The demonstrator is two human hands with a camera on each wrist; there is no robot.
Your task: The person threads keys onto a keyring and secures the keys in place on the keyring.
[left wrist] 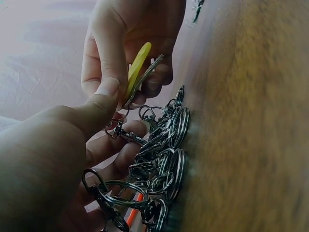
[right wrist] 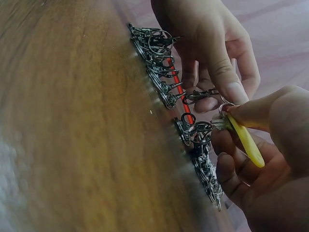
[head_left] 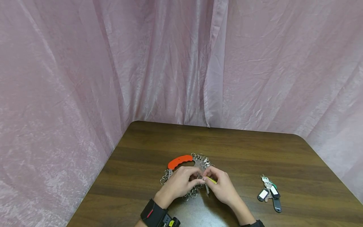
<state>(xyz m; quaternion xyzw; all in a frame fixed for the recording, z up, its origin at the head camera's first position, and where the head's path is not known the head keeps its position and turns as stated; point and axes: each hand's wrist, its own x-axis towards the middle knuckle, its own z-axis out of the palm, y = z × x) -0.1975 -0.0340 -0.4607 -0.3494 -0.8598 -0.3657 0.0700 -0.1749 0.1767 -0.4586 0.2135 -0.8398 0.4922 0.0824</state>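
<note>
An orange-handled metal key holder lies on the table, with many small clasps and split rings hanging around its edge. Over its near right side, my left hand pinches a clasp and its ring between thumb and fingers. Close against it, my right hand pinches a yellow key tag with a key alongside it. Tag and key meet the ring where both hands' fingertips come together. Fingers partly hide that ring, so whether it is threaded through cannot be seen.
To the right on the brown wooden table lies a bunch of keys with dark tags, some with white labels, and a bit of green. Pink curtains hang behind the table and at its sides.
</note>
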